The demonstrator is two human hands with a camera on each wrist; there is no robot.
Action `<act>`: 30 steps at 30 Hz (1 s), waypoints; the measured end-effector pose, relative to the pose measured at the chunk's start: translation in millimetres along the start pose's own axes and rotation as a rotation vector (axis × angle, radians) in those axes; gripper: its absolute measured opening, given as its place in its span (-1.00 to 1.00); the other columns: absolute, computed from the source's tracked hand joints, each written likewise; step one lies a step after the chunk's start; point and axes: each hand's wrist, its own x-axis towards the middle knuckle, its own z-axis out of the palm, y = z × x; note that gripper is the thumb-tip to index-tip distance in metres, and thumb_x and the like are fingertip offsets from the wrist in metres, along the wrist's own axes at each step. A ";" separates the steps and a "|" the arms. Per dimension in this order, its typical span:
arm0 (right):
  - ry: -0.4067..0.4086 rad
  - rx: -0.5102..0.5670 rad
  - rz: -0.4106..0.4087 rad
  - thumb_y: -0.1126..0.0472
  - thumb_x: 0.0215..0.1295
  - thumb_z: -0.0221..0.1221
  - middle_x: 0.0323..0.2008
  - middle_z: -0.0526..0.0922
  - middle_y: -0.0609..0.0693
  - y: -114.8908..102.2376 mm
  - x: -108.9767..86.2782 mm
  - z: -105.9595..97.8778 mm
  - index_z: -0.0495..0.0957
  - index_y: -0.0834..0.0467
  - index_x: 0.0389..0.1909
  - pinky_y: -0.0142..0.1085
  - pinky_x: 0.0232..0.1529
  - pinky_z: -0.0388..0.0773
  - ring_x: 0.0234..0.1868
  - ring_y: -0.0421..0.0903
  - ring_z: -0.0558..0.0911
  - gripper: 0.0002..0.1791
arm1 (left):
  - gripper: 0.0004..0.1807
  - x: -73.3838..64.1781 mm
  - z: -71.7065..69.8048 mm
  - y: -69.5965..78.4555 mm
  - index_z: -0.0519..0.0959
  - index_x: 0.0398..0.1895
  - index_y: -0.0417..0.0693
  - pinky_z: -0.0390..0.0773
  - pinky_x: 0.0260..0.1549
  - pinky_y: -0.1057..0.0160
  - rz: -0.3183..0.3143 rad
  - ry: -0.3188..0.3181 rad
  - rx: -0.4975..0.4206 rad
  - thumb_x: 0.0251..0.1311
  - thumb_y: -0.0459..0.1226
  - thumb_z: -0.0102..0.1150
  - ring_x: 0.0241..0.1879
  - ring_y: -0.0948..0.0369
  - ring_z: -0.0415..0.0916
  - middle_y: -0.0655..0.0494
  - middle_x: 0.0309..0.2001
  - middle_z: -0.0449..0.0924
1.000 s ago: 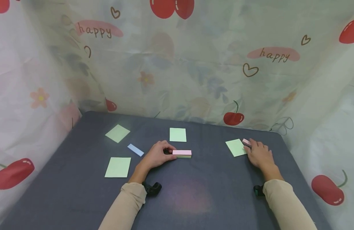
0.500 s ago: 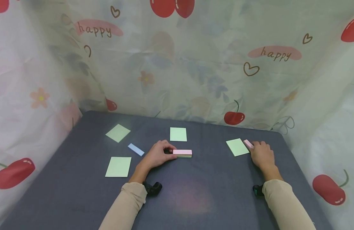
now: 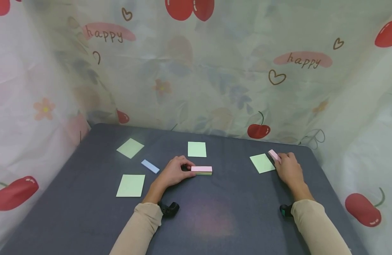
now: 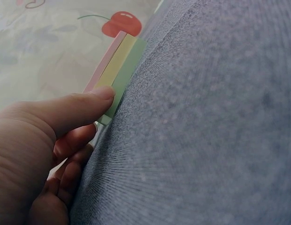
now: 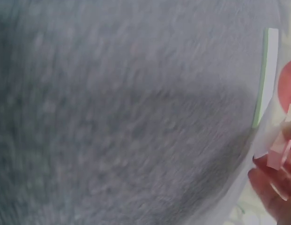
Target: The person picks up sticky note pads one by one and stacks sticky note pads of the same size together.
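In the head view, my left hand (image 3: 175,171) holds the left end of a small narrow stack of sticky note pads (image 3: 202,170) at mid-table. The left wrist view shows its layers of pink, yellow and green (image 4: 118,63), with the thumb pressed on the near side. Over on the right, my right hand (image 3: 289,171) pinches a narrow pink sticky note pad (image 3: 274,155) beside a pale green square pad (image 3: 261,163). At the right wrist view's edge, the pink pad (image 5: 277,152) sits between the fingers, which cover part of it.
More pale green squares lie on the dark grey cloth-covered table: one at the back middle (image 3: 197,149), one turned at the back left (image 3: 130,148), one nearer (image 3: 130,185). A narrow blue pad (image 3: 150,166) rests between the left ones. Printed curtains (image 3: 196,88) enclose the table.
My right hand has shifted its grip on the pink pad, which shows more of its length now and has moved slightly toward the back. The left hand and its stack have stayed put.
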 end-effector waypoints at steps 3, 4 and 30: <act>0.025 0.036 -0.026 0.20 0.48 0.08 -0.01 0.46 0.40 -7.9 1.7 0.6 0.48 0.44 0.23 0.23 -0.04 0.47 -0.04 0.30 0.52 -0.54 | -0.79 -0.4 -0.5 0.1 0.76 -0.20 0.17 0.31 -0.13 0.20 -0.005 0.001 -0.002 0.09 -0.11 0.54 -0.18 0.21 0.36 0.21 -0.31 0.53; 0.031 0.051 -0.037 0.20 0.47 0.09 -0.01 0.47 0.39 -11.0 2.0 0.6 0.49 0.43 0.23 0.21 -0.04 0.47 -0.05 0.28 0.51 -0.54 | -0.79 -0.6 -0.7 0.0 0.76 -0.20 0.17 0.31 -0.13 0.19 -0.006 0.001 -0.002 0.09 -0.11 0.54 -0.17 0.21 0.36 0.21 -0.31 0.53; 0.050 0.401 -0.233 0.20 0.37 0.27 -0.07 0.72 0.20 -104.1 -1.2 16.6 0.66 0.13 0.18 -0.27 -0.25 0.43 -0.25 0.03 0.55 -0.62 | -0.79 0.3 -0.4 -0.9 0.77 -0.19 0.16 0.32 -0.14 0.20 -0.003 -0.003 -0.003 0.10 -0.11 0.54 -0.19 0.22 0.36 0.24 -0.31 0.53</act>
